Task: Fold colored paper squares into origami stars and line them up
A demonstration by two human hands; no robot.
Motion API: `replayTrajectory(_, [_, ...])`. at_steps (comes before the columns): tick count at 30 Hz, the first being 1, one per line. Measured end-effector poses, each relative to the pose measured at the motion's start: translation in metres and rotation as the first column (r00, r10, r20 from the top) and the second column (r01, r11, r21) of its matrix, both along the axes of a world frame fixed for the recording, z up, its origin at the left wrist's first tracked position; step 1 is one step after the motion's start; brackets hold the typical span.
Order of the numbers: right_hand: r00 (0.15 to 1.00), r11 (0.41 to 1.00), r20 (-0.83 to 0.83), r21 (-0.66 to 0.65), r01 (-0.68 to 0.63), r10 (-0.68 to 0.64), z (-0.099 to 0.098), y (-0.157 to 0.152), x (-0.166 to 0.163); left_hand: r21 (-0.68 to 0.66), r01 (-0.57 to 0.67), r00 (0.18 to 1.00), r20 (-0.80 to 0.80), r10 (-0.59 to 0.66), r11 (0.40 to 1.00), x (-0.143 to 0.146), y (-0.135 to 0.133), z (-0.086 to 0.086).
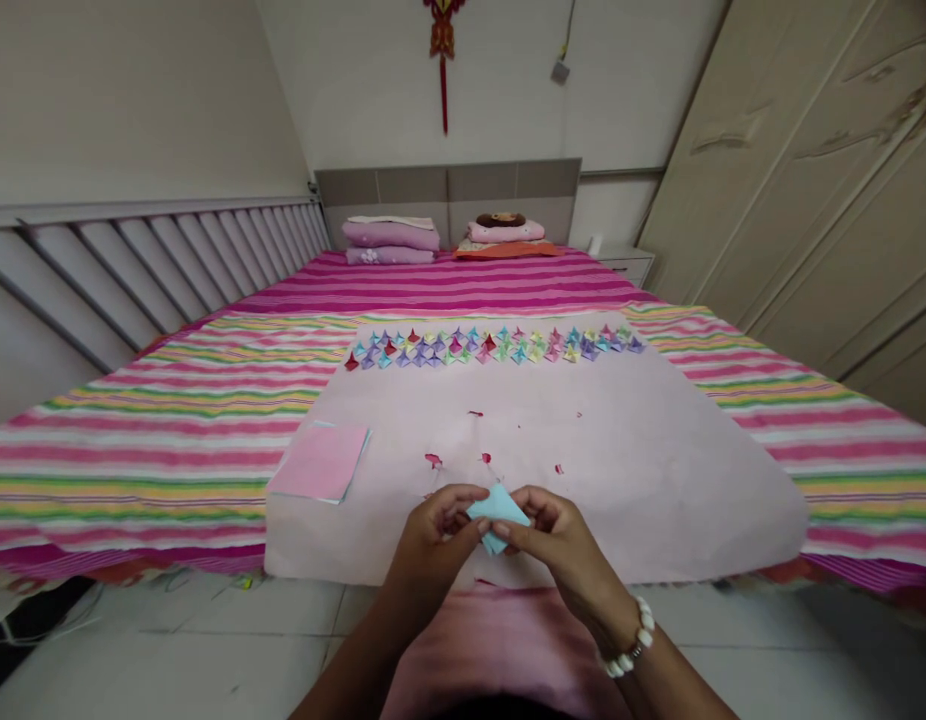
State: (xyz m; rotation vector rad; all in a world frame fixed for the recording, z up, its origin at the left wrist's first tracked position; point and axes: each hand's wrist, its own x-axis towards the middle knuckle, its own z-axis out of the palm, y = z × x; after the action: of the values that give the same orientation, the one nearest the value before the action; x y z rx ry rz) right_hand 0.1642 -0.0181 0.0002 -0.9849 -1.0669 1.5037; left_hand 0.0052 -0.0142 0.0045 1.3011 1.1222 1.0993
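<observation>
A folded piece of light blue origami paper (pixel 500 506) is held in the air above the near edge of the pale sheet (pixel 620 440). My left hand (pixel 448 525) pinches its left side between thumb and fingers. On its right side my right hand (pixel 549 525) grips it the same way, with a white beaded bracelet on that wrist. Both thumbs press near the paper's lower part, and the fingers behind it are partly hidden. Left of my hands lies a stack of square paper (pixel 324 462), pink on top with blue edges showing beneath.
Rows of small folded paper pieces (pixel 489 345) in many colours line the sheet's far end. Red marks (pixel 433 460) dot the sheet's middle. Striped bedding (pixel 170 430) surrounds it. Folded bedding (pixel 392 240) rests by the headboard (pixel 410 190); a metal railing (pixel 185 260) runs along the left.
</observation>
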Motion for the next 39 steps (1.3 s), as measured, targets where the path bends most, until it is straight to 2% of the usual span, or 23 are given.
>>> replayTrajectory(4, [0.997, 1.000, 0.079, 0.020, 0.006, -0.008, -0.003, 0.002, 0.001, 0.002, 0.015, 1.000, -0.010, -0.015, 1.000, 0.001, -0.001, 0.000])
replayTrajectory(7, [0.994, 0.999, 0.105, 0.032, 0.010, -0.014, -0.002, 0.001, 0.001, -0.038, 0.022, 0.998, 0.058, -0.020, 0.999, 0.000, 0.001, -0.001])
replayTrajectory(12, [0.994, 0.997, 0.080, 0.034, 0.074, -0.076, -0.005, 0.001, 0.001, -0.130, -0.045, 0.985, 0.159, 0.066, 0.991, 0.004, 0.006, -0.002])
replayTrajectory(17, [0.988, 0.987, 0.013, 0.035, 0.154, -0.155, -0.011, 0.004, -0.004, -0.199, 0.032, 0.988, 0.157, 0.000, 0.980, 0.016, 0.002, -0.009])
replayTrajectory(20, [0.987, 0.988, -0.040, 0.026, 0.155, -0.154, -0.013, 0.003, -0.007, -0.201, -0.012, 0.990, 0.136, 0.040, 0.980, 0.018, 0.000, -0.011])
replayTrajectory(27, [0.979, 0.979, 0.035, 0.036, 0.201, -0.202, -0.017, -0.003, -0.005, -0.165, -0.110, 0.981, 0.137, 0.134, 0.980, 0.016, 0.002, -0.012])
replayTrajectory(29, [0.984, 0.983, 0.041, 0.068, 0.168, -0.171, -0.017, -0.003, -0.002, -0.184, -0.107, 0.977, 0.165, 0.138, 0.977, 0.015, 0.002, -0.013])
replayTrajectory(31, [0.999, 0.995, 0.014, 0.087, 0.046, -0.048, -0.016, -0.001, 0.002, -0.247, -0.048, 0.960, 0.256, 0.113, 0.968, 0.012, 0.001, -0.014])
replayTrajectory(33, [0.993, 0.992, -0.074, 0.089, -0.089, 0.096, -0.014, 0.001, 0.009, -0.346, 0.110, 0.915, 0.401, 0.041, 0.932, 0.006, 0.000, -0.014])
replayTrajectory(36, [0.971, 0.987, -0.193, 0.098, -0.125, 0.142, -0.012, 0.004, 0.017, -0.426, 0.449, 0.775, 0.623, -0.105, 0.786, -0.001, -0.004, -0.014])
replayTrajectory(39, [0.955, 0.975, -0.213, 0.122, -0.185, 0.208, -0.010, 0.006, 0.019, -0.405, 0.659, 0.617, 0.773, -0.146, 0.634, -0.001, -0.010, -0.014])
